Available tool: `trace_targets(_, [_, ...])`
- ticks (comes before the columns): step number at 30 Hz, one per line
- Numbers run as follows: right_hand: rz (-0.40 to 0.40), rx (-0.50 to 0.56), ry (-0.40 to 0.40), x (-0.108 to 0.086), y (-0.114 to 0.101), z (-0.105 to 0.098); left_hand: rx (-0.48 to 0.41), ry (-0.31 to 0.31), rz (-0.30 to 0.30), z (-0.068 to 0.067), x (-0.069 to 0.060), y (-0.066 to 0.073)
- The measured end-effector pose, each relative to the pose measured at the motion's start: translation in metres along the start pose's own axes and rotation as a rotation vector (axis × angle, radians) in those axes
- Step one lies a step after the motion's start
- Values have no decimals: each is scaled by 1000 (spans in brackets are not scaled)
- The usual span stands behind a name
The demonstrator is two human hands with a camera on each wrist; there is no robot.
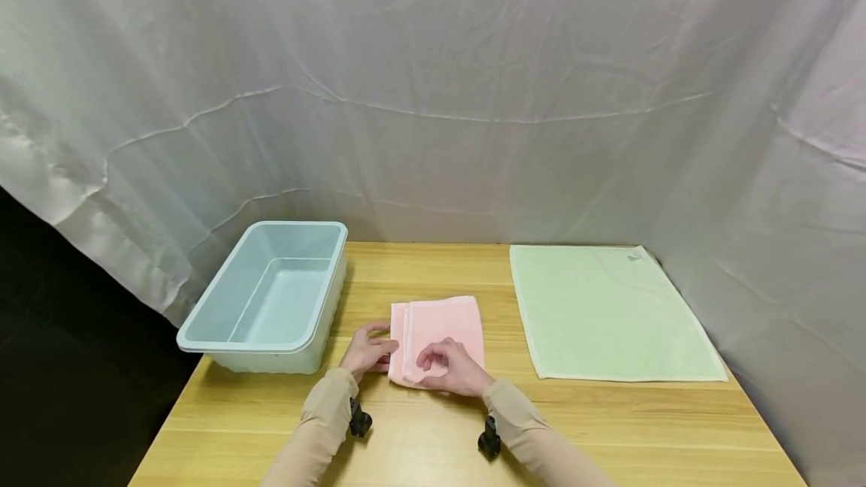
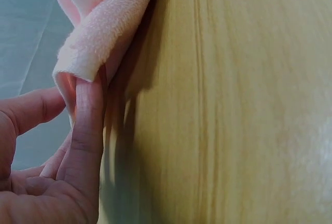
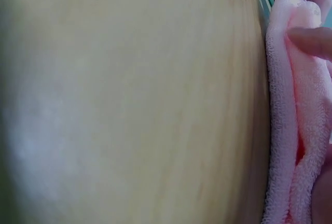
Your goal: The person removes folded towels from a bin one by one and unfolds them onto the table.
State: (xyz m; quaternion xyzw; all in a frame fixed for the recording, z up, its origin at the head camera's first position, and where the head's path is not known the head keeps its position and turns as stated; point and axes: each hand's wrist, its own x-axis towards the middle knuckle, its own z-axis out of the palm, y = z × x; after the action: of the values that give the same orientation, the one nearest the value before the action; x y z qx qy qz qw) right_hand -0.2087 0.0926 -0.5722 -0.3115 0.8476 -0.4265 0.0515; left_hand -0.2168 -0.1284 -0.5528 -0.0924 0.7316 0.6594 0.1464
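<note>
- Two hands of mine work at one pink towel (image 1: 449,322) in the head view; it lies folded on the wooden table (image 1: 419,442), between the blue tub (image 1: 237,346) and the flat green cloth (image 1: 609,314). My left hand (image 1: 367,353) pinches its left edge. My right hand (image 1: 458,372) curls at its near side; whether those fingers pinch the fabric, I cannot tell. I judge it light, soft and floppy, with nothing to break.
- In my left wrist view, one finger sits inside the fold, another digit outside, hem between them. Such pile looks grippy, so I'd take all layers together there, lest they slip apart. Some fingertips vanish behind the towel.
- My right wrist view shows a fingertip at the crease between plump layers; most of that hand is cut off, and the table is blurred.
</note>
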Motion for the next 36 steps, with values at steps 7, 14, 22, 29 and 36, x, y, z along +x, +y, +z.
trace_targets(7, [1,20,10,-1,1,1,23,7,7,0,0,0])
trace_targets(14, [-12,170,41,2,1,2,18,73,30,-1,4,-1])
trace_targets(22, [33,199,180,11,-1,1,13,128,52,-14,3,1])
trace_targets(29, [198,392,294,9,-20,-23,40,184,83,-27,0,1])
trace_targets(36, [293,543,452,1,3,-41,44,218,116,-31,3,0])
